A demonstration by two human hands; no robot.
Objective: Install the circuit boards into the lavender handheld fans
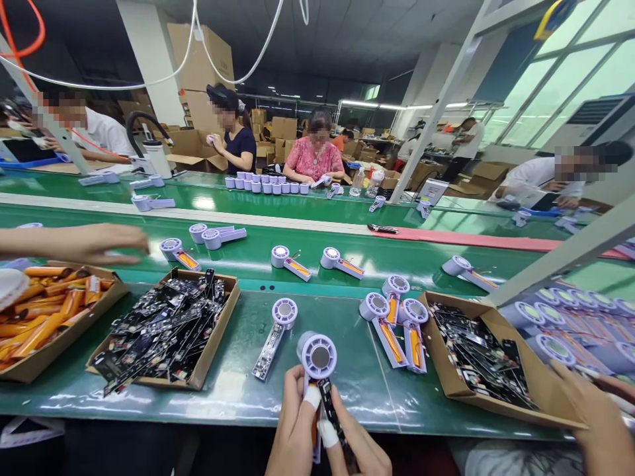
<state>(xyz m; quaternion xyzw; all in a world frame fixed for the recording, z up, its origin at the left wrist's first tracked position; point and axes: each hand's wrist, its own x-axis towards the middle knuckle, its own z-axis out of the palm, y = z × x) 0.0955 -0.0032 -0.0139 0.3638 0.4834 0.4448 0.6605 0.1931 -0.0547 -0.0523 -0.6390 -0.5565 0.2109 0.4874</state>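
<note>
In the head view, the person's left hand (292,423) and right hand (354,439) are working close together just off the near edge of the green bench (342,396). They are clamping a small fan head (318,357), which is standing upright with its lilac-white ring and silver centre facing up. A black circuit board (333,413) is running down along it, with an orange cell (313,430) showing beside it. White tape (312,396) is wrapping two fingers. A loose fan unit (272,337) is lying just ahead of the hands, and three more fan units (391,320) are lying grouped to the right. Between them, cardboard trays are flanking the work: a board tray (218,330) on the left, a cell tray (64,350) beyond it, and a second board tray (446,357) on the right. A co-worker's hand (84,243) is reaching in from the left, and another co-worker's hand (602,423) is hanging at the right corner.
</note>
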